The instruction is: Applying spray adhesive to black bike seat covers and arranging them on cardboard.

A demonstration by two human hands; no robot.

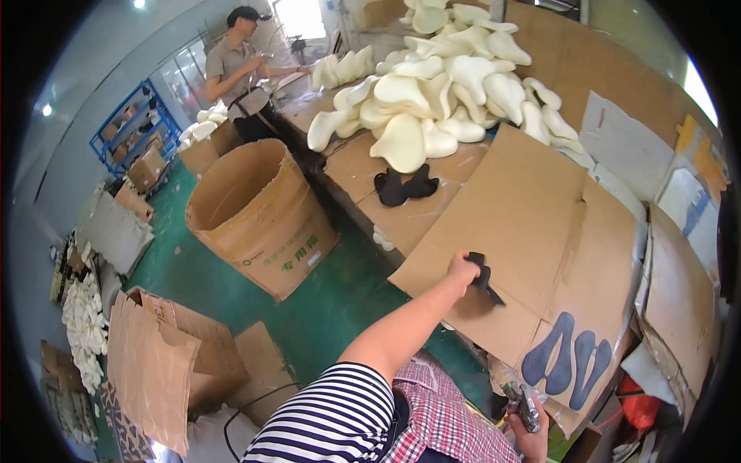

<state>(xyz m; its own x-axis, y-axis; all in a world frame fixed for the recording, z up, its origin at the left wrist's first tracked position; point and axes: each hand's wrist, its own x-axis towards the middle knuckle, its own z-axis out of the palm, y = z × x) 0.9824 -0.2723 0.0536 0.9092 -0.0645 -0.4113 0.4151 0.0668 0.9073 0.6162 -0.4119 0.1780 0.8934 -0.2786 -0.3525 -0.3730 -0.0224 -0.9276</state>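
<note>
My left hand reaches over the cardboard-covered table and is closed on a black curved piece, whose lower end is at the cardboard. Low in the picture, close to my body, my right hand grips a metal tool that looks like a spray gun. Flat dark grey insole-shaped pieces lie at the table's near right corner, just beyond the right hand. Farther back, a few black pieces rest in front of a big heap of cream-coloured moulded foam pads.
A large open cardboard carton stands on the green floor left of the table. Another carton is at the lower left. Beyond the table's far left end stands a person in a cap. Blue shelving lines the wall.
</note>
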